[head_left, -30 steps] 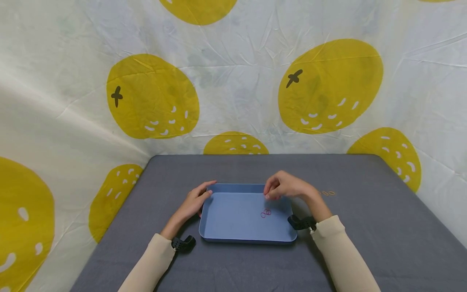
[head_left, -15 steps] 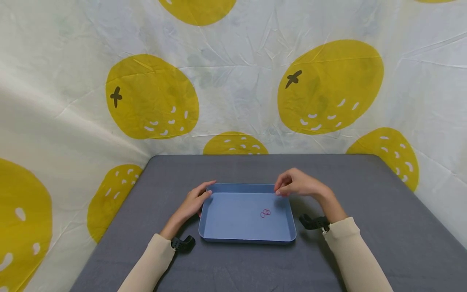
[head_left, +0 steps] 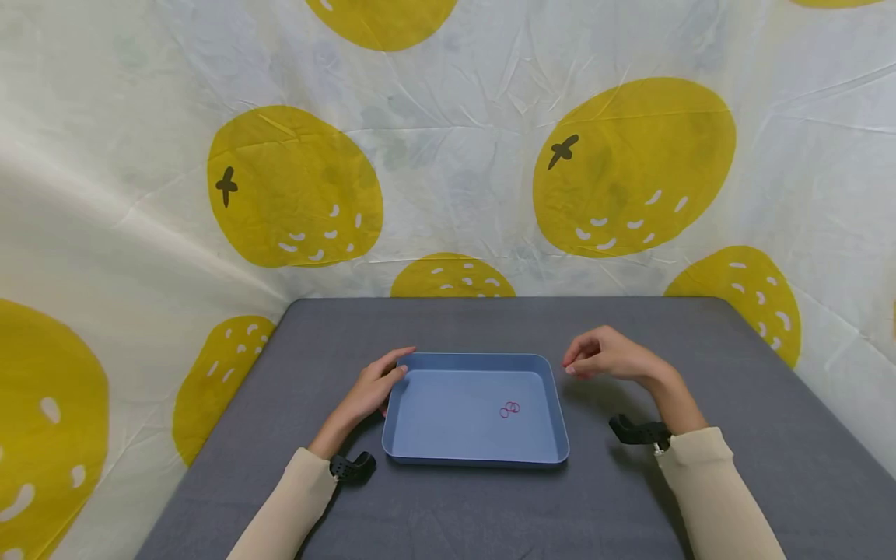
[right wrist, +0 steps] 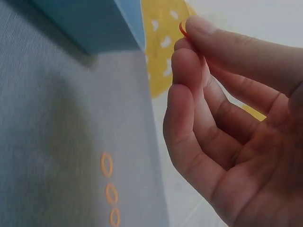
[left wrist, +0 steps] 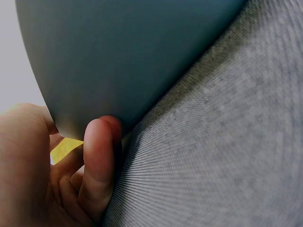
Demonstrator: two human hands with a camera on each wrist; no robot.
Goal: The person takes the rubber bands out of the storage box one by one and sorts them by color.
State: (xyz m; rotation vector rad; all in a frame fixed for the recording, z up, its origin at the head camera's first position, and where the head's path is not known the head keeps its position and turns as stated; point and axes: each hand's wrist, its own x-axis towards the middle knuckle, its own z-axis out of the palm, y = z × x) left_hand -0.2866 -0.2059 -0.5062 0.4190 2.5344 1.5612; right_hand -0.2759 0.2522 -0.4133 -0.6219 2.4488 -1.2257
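A shallow blue tray (head_left: pixel 448 420) lies on the grey tabletop. My left hand (head_left: pixel 371 389) grips its left side, thumb at the rim; in the left wrist view, curled fingers (left wrist: pixel 99 151) press the outer wall (left wrist: pixel 118 56). Inside the tray, right of centre, small red rubber bands (head_left: pixel 509 409) lie close together. Off the tray's right side, above the table, my right hand (head_left: pixel 605 354) pinches another red rubber band (right wrist: pixel 182 30) between thumb and fingertip, best seen in the right wrist view. The other fingers curl loosely.
Orange rubber bands (right wrist: pixel 111 194) lie in a row on the table, shown in the right wrist view and hidden behind my right hand in the head view. A white cloth with yellow fruit print (head_left: pixel 455 179) hangs behind the table's far edge.
My right hand has moved right, from over the tray to beyond its right edge, with the red rubber band. The left hand and tray have stayed put.
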